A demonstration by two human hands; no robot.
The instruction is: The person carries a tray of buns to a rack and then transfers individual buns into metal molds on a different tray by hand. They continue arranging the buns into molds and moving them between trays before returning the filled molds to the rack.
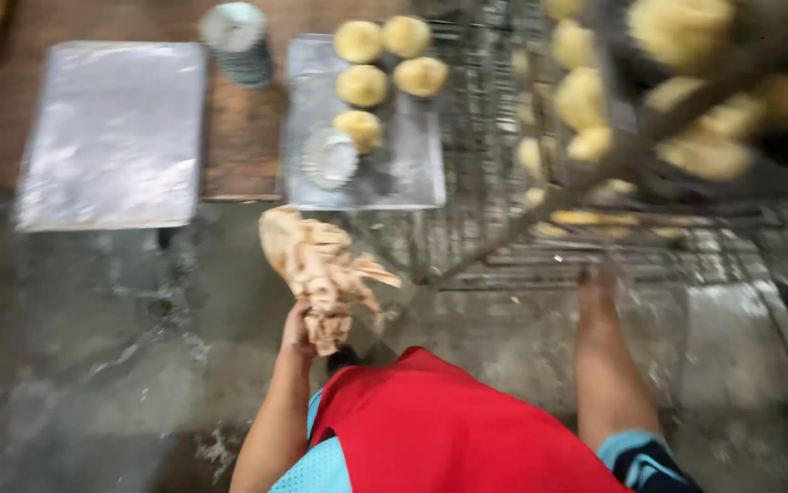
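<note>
**Now gripping a crumpled rag, reaching for the rack**

Currently standing over a wet grey floor (74, 347), looking down past a red apron (449, 429). Clutching a crumpled tan rag (321, 269) in the left hand (297, 330), fingers closing tight around its lower end, thumb side hidden by the cloth. Bunching up and forward out of the fist, loose corners sticking out to the right. Hanging above the floor, just short of the near edge of the trays, not touching them.

Stretching the right hand (597, 285) out to the front edge of a wire rack (504, 246); blurring too much there to tell whether the fingers are spread or closing on a bar.

Judging by this, carrying the rag while steadying or shifting the rack. Calling, for any further move, for keeping the loose corners clear of the dough.

Farther off, resting on a wooden bench: a metal tray (412, 173) bearing five dough rounds (362, 85) and one fluted foil tin (328, 157); a bare tray (111, 137) to its left; a stack of tins (239, 41) between them at the back. Sitting on the rack, blurred pale buns (586, 96).
</note>
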